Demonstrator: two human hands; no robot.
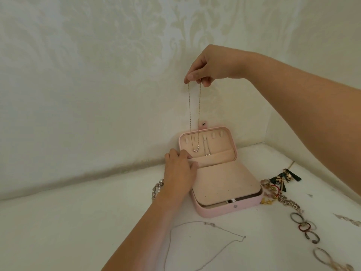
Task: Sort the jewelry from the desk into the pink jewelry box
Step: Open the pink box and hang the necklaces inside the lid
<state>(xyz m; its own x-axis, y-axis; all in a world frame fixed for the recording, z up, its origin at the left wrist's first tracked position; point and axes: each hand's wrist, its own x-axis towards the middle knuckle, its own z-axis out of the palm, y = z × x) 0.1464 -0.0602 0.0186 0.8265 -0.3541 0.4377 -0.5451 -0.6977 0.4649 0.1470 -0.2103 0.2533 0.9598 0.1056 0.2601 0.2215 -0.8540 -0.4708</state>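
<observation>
The pink jewelry box (242, 207) stands open on the white desk, its lid upright against the wall. My right hand (207, 65) is raised above the lid and pinches a thin gold chain necklace (189, 114). The chain hangs down in a loop, its small beads in front of the lid's hooks. My left hand (179, 171) holds the edge of the lid's pocket at the box's left side. Another necklace (207, 153) hangs inside the lid. A thin silver chain (195, 223) lies on the desk in front of the box.
A pile of mixed jewelry (277, 184) lies right of the box, with a ring-link chain (304, 225) trailing toward the front right. A beaded bracelet (157, 187) lies left of my left wrist. Patterned walls meet in a corner behind the box.
</observation>
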